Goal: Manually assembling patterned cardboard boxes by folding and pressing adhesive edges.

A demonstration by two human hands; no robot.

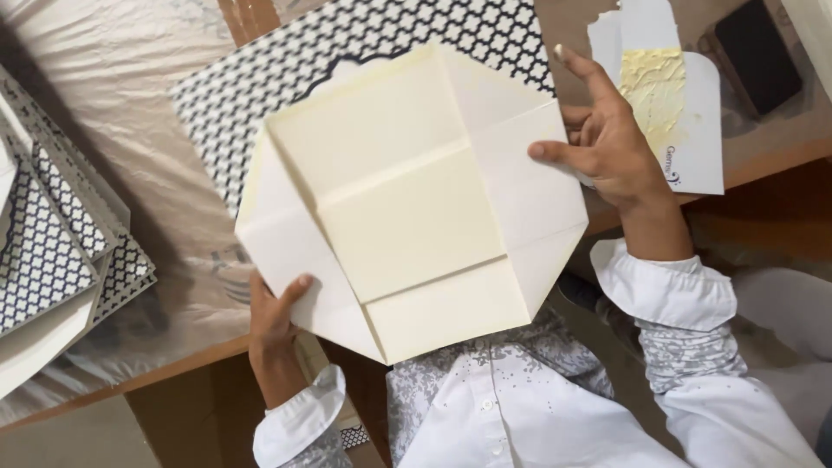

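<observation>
Fingers of the left hand pinch the lower-left corner of a cream card sheet, thumb lying on its face while the other fingers are hidden behind it; the right hand grips the sheet's right edge, thumb pressed flat on the front, index finger raised and loose above, the remaining fingers curled out of sight at the back. That sheet, an unfolded envelope blank with clipped corners and crease lines marking a paler centre panel, is held up off the table between the two hands and tilted, so it blocks much of what lies beyond the fingers. Behind it, just past the right thumb's reach, a black-and-white lattice-patterned card lies flat on a plastic-covered table, only its upper and left parts showing, with a dark scalloped outline peeking at the sheet's top edge. Beyond the right hand's knuckles sits a white card smeared with yellowish glue, partly covered by the hand, and a dark flat object that I cannot identify. Far off from the left fingers, a stack of patterned cards runs out of view at the frame's edge. White cuffs and a speckled grey-white shirt fill the bottom.
</observation>
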